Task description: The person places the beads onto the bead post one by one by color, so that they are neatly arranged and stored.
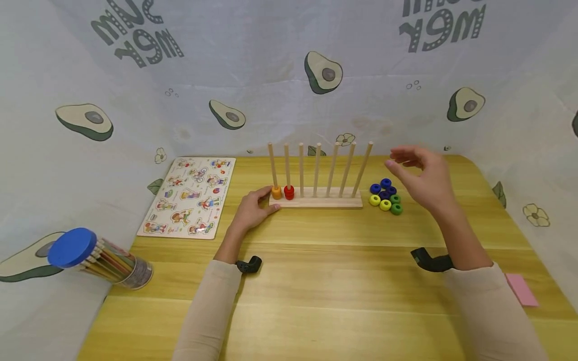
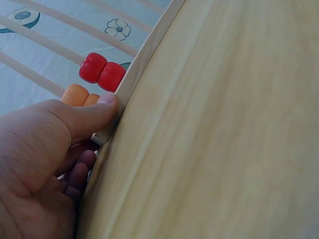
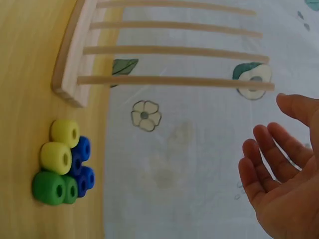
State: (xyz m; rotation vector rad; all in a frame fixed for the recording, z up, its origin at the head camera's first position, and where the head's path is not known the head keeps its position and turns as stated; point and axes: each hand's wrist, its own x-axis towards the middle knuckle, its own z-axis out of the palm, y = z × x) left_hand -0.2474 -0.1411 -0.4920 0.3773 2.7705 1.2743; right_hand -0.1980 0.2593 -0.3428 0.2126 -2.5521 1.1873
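A: Where is the left hand (image 1: 253, 208)?

B: At the left end of a pale wooden rack (image 1: 320, 202) with seven upright round pegs, gripping its base between thumb and fingers.

A: What sits on the pegs?

B: Round orange beads (image 1: 276, 193) on the leftmost, round red beads (image 1: 289, 193) on the next; the left wrist view shows two of each.

A: And the right hand (image 1: 426, 178)?

B: Raised above the wood-grained desk (image 1: 316, 286), thumb spread wide from relaxed fingers, holding nothing.

A: What's near it?

B: Clustered just beside the rack's right end, two round yellow beads (image 1: 385, 205), two round green beads (image 1: 396, 209) and several round blue beads (image 1: 376, 189), though the darker ones may be purple.
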